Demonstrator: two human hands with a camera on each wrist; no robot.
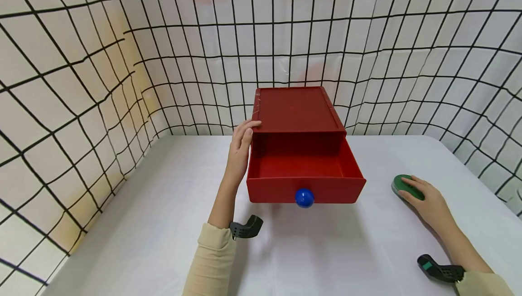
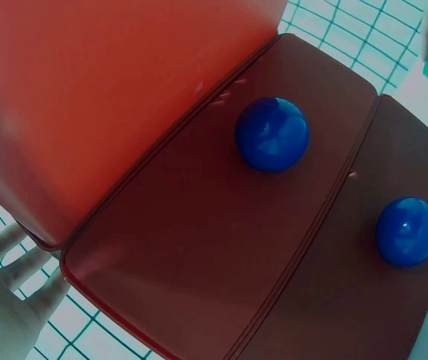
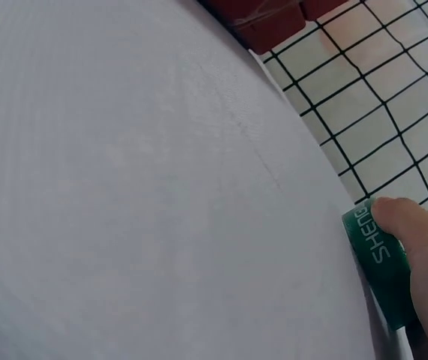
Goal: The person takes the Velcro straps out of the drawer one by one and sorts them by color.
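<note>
A red drawer cabinet (image 1: 299, 110) stands at the middle of the table, its top drawer (image 1: 306, 190) pulled out toward me. Nothing shows inside that drawer, and a blue round knob (image 1: 304, 198) sits on its front. Two lower drawer fronts (image 2: 199, 225) with blue knobs are in the left wrist view. My left hand (image 1: 241, 151) rests along the cabinet's left side, fingers extended, fingertips at its top edge. Over on the right, my right hand (image 1: 430, 203) grips a green oblong block (image 1: 408, 186) with white lettering and a greyish lower edge, at the tabletop.
Black wire mesh (image 1: 228, 55) over white sheeting walls the back and both sides. The table (image 1: 175, 187) has a white cover. Black wrist cameras (image 1: 246, 228) are strapped on both wrists. Part of a pale object (image 1: 515, 201) shows at the right edge.
</note>
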